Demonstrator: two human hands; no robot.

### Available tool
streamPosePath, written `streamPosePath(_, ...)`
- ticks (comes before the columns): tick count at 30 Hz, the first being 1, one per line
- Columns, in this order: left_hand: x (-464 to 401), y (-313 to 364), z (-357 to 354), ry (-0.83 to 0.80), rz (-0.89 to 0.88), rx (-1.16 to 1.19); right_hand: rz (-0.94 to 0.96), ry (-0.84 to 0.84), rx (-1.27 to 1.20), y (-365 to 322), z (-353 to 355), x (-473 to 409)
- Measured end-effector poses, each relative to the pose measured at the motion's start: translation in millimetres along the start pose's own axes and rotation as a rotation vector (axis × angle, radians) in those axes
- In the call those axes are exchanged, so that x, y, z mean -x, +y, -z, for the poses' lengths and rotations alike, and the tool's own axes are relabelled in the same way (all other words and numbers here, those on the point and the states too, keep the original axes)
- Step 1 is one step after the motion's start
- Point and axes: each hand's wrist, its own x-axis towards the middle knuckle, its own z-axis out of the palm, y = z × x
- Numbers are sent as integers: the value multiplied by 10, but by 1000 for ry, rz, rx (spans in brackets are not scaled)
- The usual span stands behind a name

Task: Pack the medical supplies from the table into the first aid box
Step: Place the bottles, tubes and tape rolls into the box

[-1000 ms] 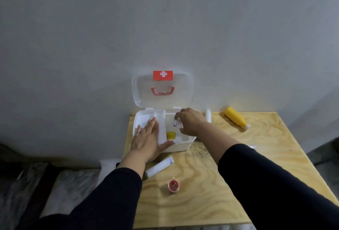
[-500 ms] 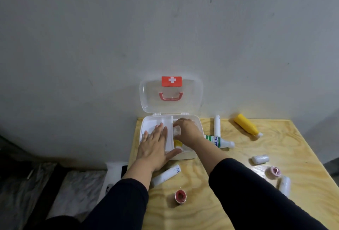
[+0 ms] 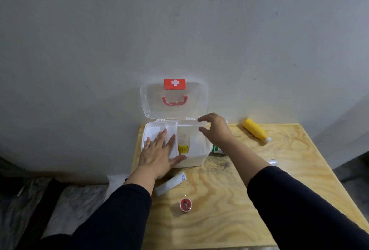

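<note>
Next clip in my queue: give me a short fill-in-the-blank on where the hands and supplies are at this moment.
1. The first aid box has its lid ____.
2. The left hand lies flat on the box's ____ side.
3. The right hand hovers over the box holding ____.
4. The bottle lying near the wall is ____ in colour.

Missing words: open; left; nothing; yellow
</note>
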Motion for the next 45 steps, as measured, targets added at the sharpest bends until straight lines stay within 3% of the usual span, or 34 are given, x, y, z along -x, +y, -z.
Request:
streamPosePath(8,33,33,34,5,11,31,-296,-3,102,869,100,297)
streamPosePath(15,-1,35,5,20,19,9,-459,23,-41,1155,-174,456)
streamPosePath(20,3,35,6,14,17,2,-401,53,-96,1185,-135,494)
streamPosePath(28,15,34,6,24,11,-8,-294,190,-378,868,258,390)
streamPosePath(37,29,33,21,23,3,-16,-114,293,-377,250,640,261)
streamPosePath(45,-24,15,-2,5,9,-74,-39,259,-401,-230,526,54)
